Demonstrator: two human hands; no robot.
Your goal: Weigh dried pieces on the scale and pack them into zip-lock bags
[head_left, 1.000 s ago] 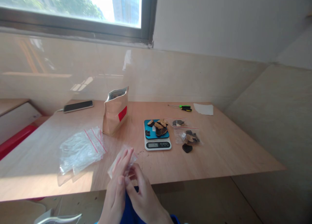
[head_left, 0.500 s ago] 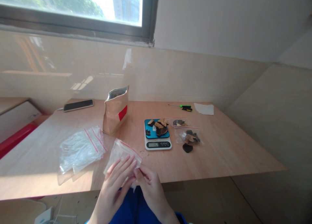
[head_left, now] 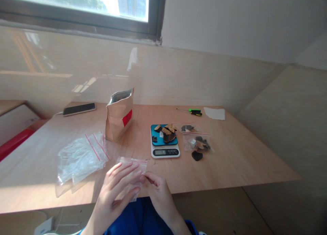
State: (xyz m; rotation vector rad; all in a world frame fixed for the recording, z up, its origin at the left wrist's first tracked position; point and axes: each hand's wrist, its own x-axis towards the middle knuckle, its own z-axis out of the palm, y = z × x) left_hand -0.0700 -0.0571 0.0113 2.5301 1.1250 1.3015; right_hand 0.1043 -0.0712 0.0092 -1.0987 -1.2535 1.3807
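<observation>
Pinching a crinkly clear zip bag (head_left: 133, 175) at the smooth wooden worktop's (head_left: 230, 160) near edge.
Left hand (head_left: 112, 194) and right hand (head_left: 157, 190) are both clamped on its thin film; a flat scale (head_left: 165, 150) sits beyond.

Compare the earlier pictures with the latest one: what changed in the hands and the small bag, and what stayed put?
The small clear zip bag, raised at a slant before, now lies flatter between both hands. The left hand slid further over it; the right hand keeps pinching its right edge. The kitchen scale, paper pouch, pile of empty bags and phone stayed put.
</observation>
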